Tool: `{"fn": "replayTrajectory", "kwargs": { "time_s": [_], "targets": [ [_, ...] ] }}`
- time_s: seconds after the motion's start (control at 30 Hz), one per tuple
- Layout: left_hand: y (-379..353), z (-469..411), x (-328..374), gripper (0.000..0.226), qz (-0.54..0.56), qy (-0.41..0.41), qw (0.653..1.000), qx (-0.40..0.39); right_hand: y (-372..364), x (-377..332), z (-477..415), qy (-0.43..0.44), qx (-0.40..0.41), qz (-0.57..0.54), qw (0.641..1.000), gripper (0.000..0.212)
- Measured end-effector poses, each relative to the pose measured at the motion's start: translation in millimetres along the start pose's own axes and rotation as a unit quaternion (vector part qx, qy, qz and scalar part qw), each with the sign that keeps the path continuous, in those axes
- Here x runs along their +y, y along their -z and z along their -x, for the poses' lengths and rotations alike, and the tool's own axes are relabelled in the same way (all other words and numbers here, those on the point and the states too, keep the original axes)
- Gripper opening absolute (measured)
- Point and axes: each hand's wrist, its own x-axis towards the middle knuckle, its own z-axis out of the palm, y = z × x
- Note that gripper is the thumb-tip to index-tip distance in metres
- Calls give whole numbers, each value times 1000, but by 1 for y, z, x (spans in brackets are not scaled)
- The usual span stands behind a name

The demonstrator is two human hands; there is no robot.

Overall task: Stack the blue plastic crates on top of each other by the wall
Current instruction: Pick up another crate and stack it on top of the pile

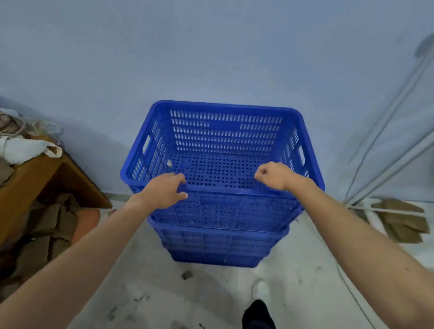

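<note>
The 1 head camera looks steeply down, close above the stacked crates [220, 179], facing the wall [215, 53].

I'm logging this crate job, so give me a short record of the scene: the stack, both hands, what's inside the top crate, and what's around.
stack: blue crates nested by the wall, top crate uppermost, at least three
left hand: fingers curled over the top crate's near rim
right hand: loosely closed at the near rim; grip unclear
top crate contents: one small pale scrap
left side: wooden bench with cardboard beneath
right side: cardboard pieces on the floor
</note>
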Motion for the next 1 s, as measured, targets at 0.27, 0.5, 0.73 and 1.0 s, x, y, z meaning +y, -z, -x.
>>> {"fn": "replayTrajectory", "kwargs": {
  "time_s": [0.27, 0.5, 0.73, 1.0],
  "targets": [
    [-22, -3, -18, 28, -64, -12, 997, 30, -39, 9, 53, -54, 67, 38, 996, 41],
    [-29, -4, -19, 24, -100, 8, 993, 55, -46, 24, 53, -49, 64, 167, 983, 29],
    [-25, -9, -20, 24, -128, 11, 991, 40, -51, 39, 48, -17, 111, 200, 973, 25],
    [-25, -2, -24, 30, -125, 15, 992, 28, -58, 46, 54, 12, 125, 202, 971, 25]
  ]
}}
